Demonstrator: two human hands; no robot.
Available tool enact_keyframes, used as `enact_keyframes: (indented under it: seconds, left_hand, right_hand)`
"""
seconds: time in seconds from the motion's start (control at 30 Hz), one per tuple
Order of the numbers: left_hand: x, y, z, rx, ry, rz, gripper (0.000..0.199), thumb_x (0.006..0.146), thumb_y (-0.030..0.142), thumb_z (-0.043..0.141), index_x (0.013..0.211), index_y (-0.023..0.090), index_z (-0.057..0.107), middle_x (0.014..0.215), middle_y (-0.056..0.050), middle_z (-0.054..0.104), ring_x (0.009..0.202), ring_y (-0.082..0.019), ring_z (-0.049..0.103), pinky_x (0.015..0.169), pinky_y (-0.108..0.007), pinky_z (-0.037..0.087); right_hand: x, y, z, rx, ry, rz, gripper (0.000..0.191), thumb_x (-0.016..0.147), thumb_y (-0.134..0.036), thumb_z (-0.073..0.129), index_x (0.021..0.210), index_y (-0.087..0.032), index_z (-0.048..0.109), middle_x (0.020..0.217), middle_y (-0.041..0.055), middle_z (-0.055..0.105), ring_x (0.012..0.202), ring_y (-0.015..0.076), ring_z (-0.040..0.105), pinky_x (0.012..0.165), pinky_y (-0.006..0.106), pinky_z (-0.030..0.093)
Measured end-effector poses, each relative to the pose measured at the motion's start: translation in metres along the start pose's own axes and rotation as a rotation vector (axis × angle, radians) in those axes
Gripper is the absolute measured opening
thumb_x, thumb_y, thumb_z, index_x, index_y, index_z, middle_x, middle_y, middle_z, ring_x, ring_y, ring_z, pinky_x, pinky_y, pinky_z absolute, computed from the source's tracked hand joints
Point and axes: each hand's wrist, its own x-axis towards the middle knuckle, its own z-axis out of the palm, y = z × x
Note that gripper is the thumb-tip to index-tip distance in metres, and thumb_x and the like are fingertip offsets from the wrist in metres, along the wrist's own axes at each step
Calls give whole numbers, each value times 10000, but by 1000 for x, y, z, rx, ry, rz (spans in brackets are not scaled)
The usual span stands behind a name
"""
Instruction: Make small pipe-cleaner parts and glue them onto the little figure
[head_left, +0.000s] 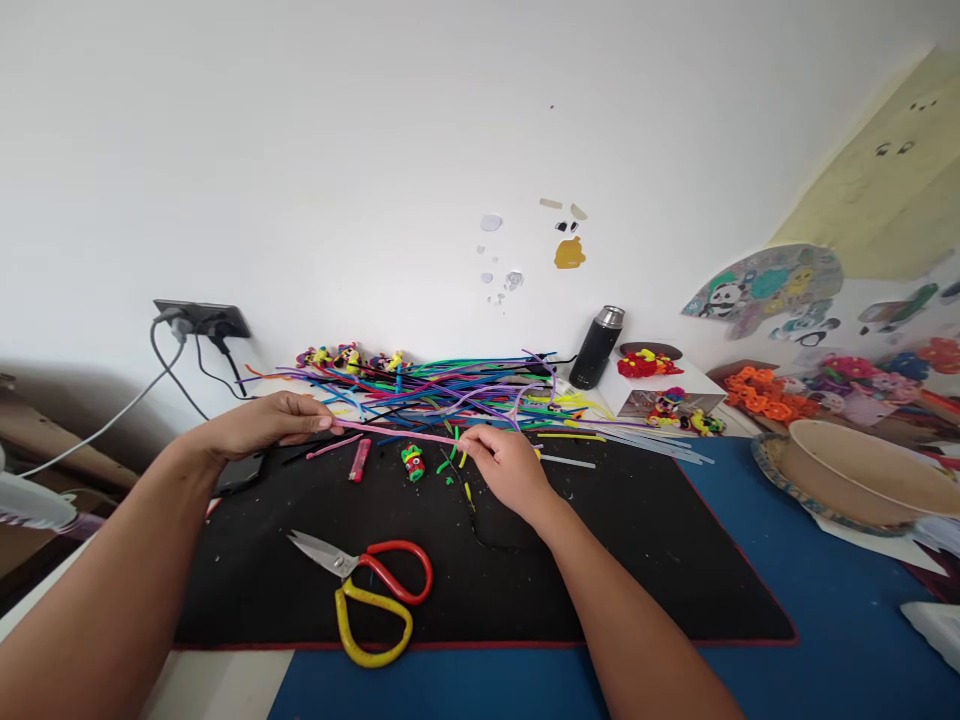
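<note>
A pink pipe cleaner (397,431) stretches almost level between my two hands, above the black mat. My left hand (279,420) pinches its left end between thumb and fingers. At the other end, my right hand (501,462) is closed on it, the thumb lying along the top. Below the strand lie a pink lighter (360,461) and a small red and green figure (413,463) with eyes. Green pipe cleaner pieces (450,465) are scattered just left of my right hand. Scissors (371,590) with one red and one yellow handle rest nearer to me.
Many coloured pipe cleaners (450,385) are heaped along the wall. Behind them sit small finished figures (349,357). A black flask (596,347) stands beside a white box (667,385). At the right are orange pieces (769,395) and a round basin (870,465). Cables hang from a socket (201,318).
</note>
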Motion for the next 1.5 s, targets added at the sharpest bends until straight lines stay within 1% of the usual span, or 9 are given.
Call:
enact_keyframes:
  seconds: [0.1,0.23,0.43,0.83,0.97,1.1,1.23,1.37,1.5]
  left_hand:
    - [0,7,2,21,-155,-63,598,901,666,669,580,190,502,527,51,340,569,-117,242,574,-263,231]
    - [-1,8,1,-27,-125,-61,574,872,680,693,607,188,563,514,53,325,566,-120,229,572,-273,206]
    - [-4,-5,-4,-102,-33,-116,483,883,621,692,940,151,786,472,64,340,560,-136,275,575,-267,235]
    - [-4,-35,-5,-261,60,-93,651,826,709,722,524,191,468,502,14,407,590,-135,324,630,-305,322]
    - [-2,-34,-7,-295,230,-69,577,865,749,636,674,213,541,514,39,328,592,-139,279,613,-299,314]
    - [2,-18,-7,-328,284,-78,545,811,745,725,926,215,674,593,39,465,626,-142,395,620,-286,360]
    - [10,21,16,-295,169,-12,553,848,690,742,1035,171,714,781,-26,684,719,-175,555,719,-316,474]
    - [17,63,68,-244,-78,77,577,882,666,705,1215,195,714,1061,-107,803,912,-253,702,853,-370,531]
    - [19,79,107,-223,-180,85,584,881,643,701,1265,205,672,843,-47,770,836,-244,714,792,-353,536]
  right_hand:
    - [1,3,-1,-34,-2,-6,248,1049,-338,566,954,-243,775,777,6,740,680,191,632,665,288,362]
    - [1,5,-2,-111,-1,-30,260,1061,-330,552,961,-247,777,797,20,751,725,205,655,678,292,359]
    - [-3,-1,0,-123,-46,-36,233,1060,-318,577,949,-253,771,756,3,724,687,190,627,640,280,309]
    - [-2,0,2,-90,-59,-5,239,1058,-320,578,928,-251,766,680,-22,664,623,173,561,626,279,285]
    - [-2,2,2,-53,-13,18,236,1053,-336,570,951,-253,766,710,-11,688,658,184,595,632,282,309]
    - [-2,3,4,40,31,57,233,1030,-357,581,918,-239,748,666,-20,643,614,171,555,623,285,330]
    - [-3,-3,9,168,34,91,256,1001,-407,596,855,-231,711,593,-46,524,547,151,452,565,291,290]
    - [-4,-9,13,257,48,122,253,977,-407,605,818,-225,679,578,-51,492,535,146,432,543,289,292]
    - [-4,-12,16,317,59,136,249,964,-405,609,801,-222,653,579,-49,498,520,140,424,520,282,286]
